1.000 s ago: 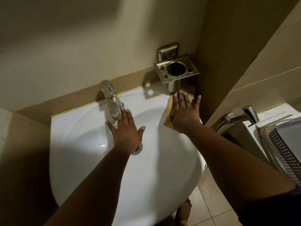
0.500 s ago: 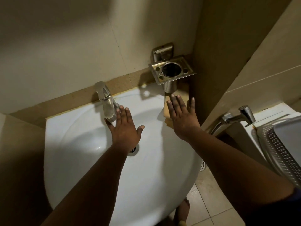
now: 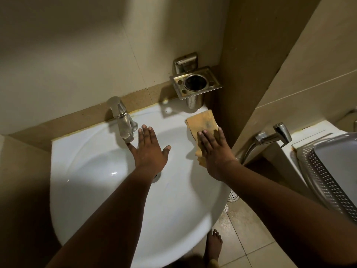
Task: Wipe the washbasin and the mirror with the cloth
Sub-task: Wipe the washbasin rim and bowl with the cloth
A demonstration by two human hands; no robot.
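Note:
A white round washbasin (image 3: 92, 171) fills the middle of the view. An orange-yellow cloth (image 3: 202, 120) lies on its right rim, below the metal holder. My right hand (image 3: 215, 151) presses flat on the near part of the cloth, fingers straight and together. My left hand (image 3: 149, 151) hovers flat over the bowl, fingers spread, just right of the chrome tap (image 3: 123, 120) and above the drain (image 3: 156, 176). No mirror is in view.
A steel tumbler holder (image 3: 196, 83) juts from the wall above the basin's back right corner. A tiled wall column stands right of the basin, with a chrome hand sprayer (image 3: 274, 135) and a grey perforated basket (image 3: 328, 171) beyond. My bare foot (image 3: 213, 242) is on the floor tiles.
My right hand has slid back toward me along the right rim, uncovering the far half of the cloth. My left hand stays over the bowl near the tap.

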